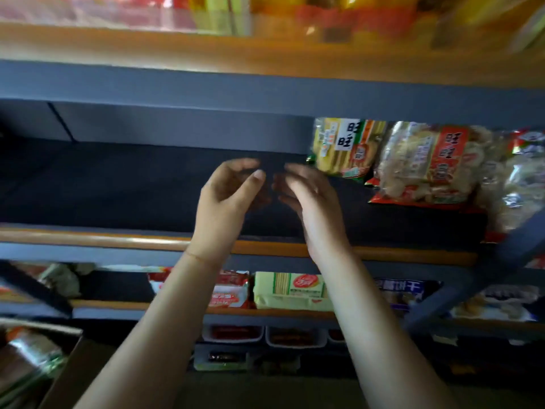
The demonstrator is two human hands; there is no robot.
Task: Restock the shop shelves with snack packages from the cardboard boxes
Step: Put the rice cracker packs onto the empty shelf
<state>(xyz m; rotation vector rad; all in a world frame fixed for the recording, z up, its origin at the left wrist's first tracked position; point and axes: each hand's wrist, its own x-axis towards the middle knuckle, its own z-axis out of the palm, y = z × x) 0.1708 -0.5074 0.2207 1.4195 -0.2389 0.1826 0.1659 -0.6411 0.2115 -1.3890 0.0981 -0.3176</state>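
My left hand [227, 199] and my right hand [312, 208] reach side by side over the dark middle shelf [118, 187], fingers loosely curved, holding nothing. To the right on that shelf stand snack packages: a yellow-green rice cracker bag [345, 146] and a red one [427, 163], with more clear bags [519, 178] at the far right. My right hand is a short way left of the yellow-green bag, not touching it. A cardboard box [70, 376] with packages inside sits at the bottom left.
The shelf's orange front rail [88, 237] runs under my wrists. A lower shelf holds red packs [233, 290], a pale yellow pack [292, 290] and a blue one [407, 290]. Small white trays [236, 333] sit below. Blurred yellow goods [295, 10] fill the top shelf.
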